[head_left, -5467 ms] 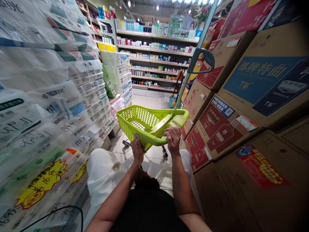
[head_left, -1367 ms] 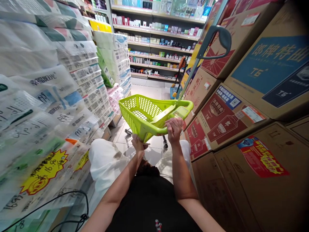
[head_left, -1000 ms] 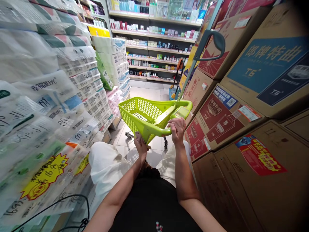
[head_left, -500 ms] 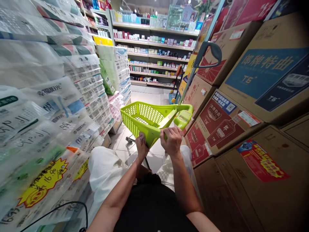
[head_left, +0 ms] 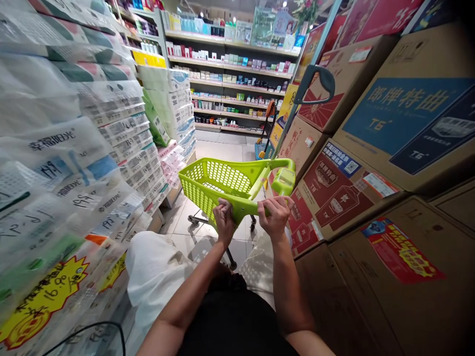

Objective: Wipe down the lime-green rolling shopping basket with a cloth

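A lime-green shopping cart [head_left: 200, 195] with a perforated basket stands crosswise in front of me, its handle end to the right. My left hand [head_left: 224, 220] is closed over the basket's near rim, close to where the side narrows. Further right, my right hand [head_left: 275, 215] grips the near bar of the cart's handle frame. A green panel [head_left: 284, 181] sits on the handle beyond that hand. I see nothing lying in the part of the basket that shows. Dark casters [head_left: 193, 219] rest on the tiled floor below.
Wrapped paper packs [head_left: 122, 123] are stacked high on the left. Cardboard cartons [head_left: 389, 237] rise on the right, with a grey pull handle [head_left: 317, 85] in front of them. Shelves of small boxed goods [head_left: 230, 66] close off the far end. An orange-and-blue trolley [head_left: 264, 148] stands ahead.
The cart's basket end has shifted slightly left, and more of its wheels shows. My right hand has moved a little right, and both hands keep their grip.
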`<state>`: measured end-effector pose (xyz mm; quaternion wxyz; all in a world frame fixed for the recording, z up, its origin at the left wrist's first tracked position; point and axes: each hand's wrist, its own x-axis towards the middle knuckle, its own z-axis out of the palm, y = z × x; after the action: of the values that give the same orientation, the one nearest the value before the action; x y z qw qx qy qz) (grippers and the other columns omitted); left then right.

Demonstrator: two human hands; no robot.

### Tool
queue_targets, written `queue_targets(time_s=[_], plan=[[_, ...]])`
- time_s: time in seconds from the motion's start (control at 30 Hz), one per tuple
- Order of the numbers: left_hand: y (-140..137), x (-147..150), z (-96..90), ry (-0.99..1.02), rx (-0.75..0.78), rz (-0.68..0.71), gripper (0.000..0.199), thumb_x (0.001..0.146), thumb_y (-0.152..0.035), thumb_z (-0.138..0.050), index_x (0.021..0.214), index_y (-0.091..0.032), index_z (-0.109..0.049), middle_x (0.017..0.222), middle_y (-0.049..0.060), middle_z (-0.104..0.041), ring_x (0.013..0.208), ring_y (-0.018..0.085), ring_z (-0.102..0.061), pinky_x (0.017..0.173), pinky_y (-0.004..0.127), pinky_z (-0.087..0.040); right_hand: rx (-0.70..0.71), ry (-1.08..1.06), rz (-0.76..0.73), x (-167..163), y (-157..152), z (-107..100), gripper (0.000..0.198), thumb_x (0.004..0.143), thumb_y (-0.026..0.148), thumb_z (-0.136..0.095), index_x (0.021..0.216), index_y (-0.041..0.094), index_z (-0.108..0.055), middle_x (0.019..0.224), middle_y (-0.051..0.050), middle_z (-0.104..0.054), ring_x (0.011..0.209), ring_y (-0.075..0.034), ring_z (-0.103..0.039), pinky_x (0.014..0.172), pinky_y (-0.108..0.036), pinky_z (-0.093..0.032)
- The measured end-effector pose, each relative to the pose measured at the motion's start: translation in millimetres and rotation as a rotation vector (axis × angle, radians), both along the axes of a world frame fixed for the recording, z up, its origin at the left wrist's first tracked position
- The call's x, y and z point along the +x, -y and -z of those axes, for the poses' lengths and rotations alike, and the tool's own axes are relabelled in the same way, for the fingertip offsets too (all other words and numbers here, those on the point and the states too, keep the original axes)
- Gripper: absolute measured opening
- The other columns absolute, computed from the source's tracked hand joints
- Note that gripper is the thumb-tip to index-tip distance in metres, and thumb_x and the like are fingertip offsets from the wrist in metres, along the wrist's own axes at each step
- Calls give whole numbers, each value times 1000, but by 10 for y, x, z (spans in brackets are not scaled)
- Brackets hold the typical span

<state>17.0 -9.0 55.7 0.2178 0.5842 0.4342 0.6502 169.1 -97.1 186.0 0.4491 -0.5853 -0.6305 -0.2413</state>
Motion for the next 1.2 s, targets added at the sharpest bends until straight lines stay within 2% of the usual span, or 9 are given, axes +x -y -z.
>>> queue_targets(time_s=[0.07, 0.17, 0.37, 0.57, 0.73, 0.87, 1.0, 1.13, 1.2], plan=[[115, 21, -63, -98, 145, 18, 19, 102, -28, -48, 115, -22, -60, 116, 12, -60, 122, 27, -55, 108, 45, -47, -12, -3, -3, 67, 3, 4, 34, 98, 33, -51, 67, 23, -58, 72, 2, -74, 79, -18, -62, 102, -41, -31], [-53, -141, -186, -267, 238, 84, 26, 98, -19, -49, 119, -22, -63, 124, 14, -60, 128, 28, -53, 111, 48, -45, -7, -10, -12, 133, 16, 9, 33, 98, 34, -51, 68, 23, -59, 73, 1, -74, 80, -18, -61, 101, -40, -31], [-614, -561, -159, -243, 26, -141, 30, 87, -10, -47, 108, -21, -65, 116, 15, -61, 120, 31, -56, 110, 53, -44, 104, -16, -55, 100, 14, 20, 31, 97, 31, -54, 67, 23, -58, 70, 2, -73, 77, -18, -60, 96, -39, -33], [-305, -279, -136, -317, 198, 16, 35, 93, -16, -48, 124, -22, -64, 127, 14, -63, 131, 29, -53, 114, 48, -43, 85, -7, -67, 112, 22, 20, 29, 96, 29, -55, 68, 23, -61, 73, 2, -74, 78, -17, -61, 100, -40, -31], [-267, -215, -315, -347, 122, -13, 40, 92, -9, -45, 121, -23, -69, 125, 12, -67, 127, 29, -56, 111, 49, -44, 17, 55, -16, 245, 73, -53, 32, 99, 27, -53, 68, 23, -60, 69, 2, -72, 82, -18, -63, 105, -41, -28], [-261, -207, -462, -493, 215, 232, 48, 91, -8, -49, 129, -27, -70, 127, 10, -67, 125, 27, -57, 109, 45, -46, -98, 184, 103, 128, 112, -126, 17, 97, 24, -57, 82, 23, -66, 91, 0, -78, 102, -21, -63, 115, -44, -20], [-287, -221, -525, -496, 118, 157, 51, 87, -3, -47, 124, -27, -73, 125, 10, -69, 119, 28, -59, 105, 47, -49, -195, 221, 129, -64, 64, -150, 16, 95, 21, -56, 97, 24, -72, 106, -3, -78, 108, -24, -62, 119, -46, -20], [-384, -273, -499, -569, 136, 278, 51, 87, -5, -53, 128, -29, -73, 126, 9, -70, 117, 28, -59, 105, 46, -49, -286, 240, 179, -108, -52, -140, 19, 93, 17, -54, 101, 22, -71, 105, -5, -78, 104, -24, -61, 119, -45, -20], [-455, -297, -483, -530, 99, 193, 48, 88, -5, -54, 124, -28, -74, 123, 9, -71, 114, 29, -60, 103, 47, -50, -319, 253, 200, -98, -108, -125, 18, 92, 17, -55, 101, 21, -71, 106, -6, -77, 103, -25, -60, 119, -46, -19]])
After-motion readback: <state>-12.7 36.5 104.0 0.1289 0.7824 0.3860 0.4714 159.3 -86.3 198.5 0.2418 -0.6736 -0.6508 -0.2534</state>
